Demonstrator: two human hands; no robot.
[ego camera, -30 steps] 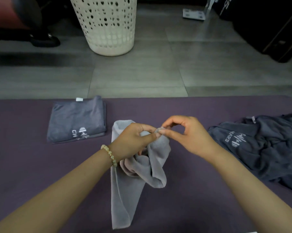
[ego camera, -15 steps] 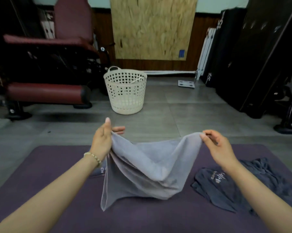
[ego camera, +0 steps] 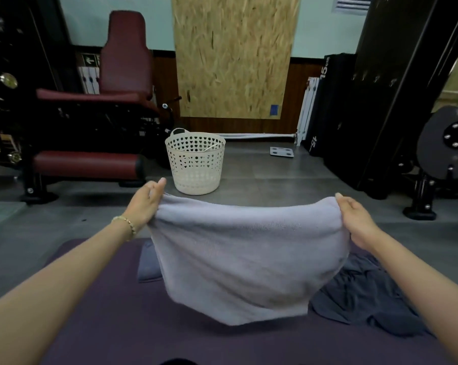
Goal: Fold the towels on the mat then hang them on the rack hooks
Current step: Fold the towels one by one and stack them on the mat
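Left grip (ego camera: 146, 204) and right grip (ego camera: 357, 222) each pinch a top corner of the towel (ego camera: 249, 259), holding it spread above the mat (ego camera: 104, 325), likely to square it for folding. A folded towel (ego camera: 149, 264) lies near the mat's far edge.

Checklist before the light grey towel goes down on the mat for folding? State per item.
1. Left hand grip on the light grey towel: pinches the top left corner. Ok.
2. Right hand grip: holds the top right corner. Ok.
3. Towel spread: open between both hands, no visible twist. Ok.
4. Lower edge clear of the mat: cannot tell.
5. Landing zone: bare mat in front, between the folded dark towel and the crumpled dark towel. Ok.
6. Lower corners aligned: bottom edge hangs rounded and uneven. Not ok.
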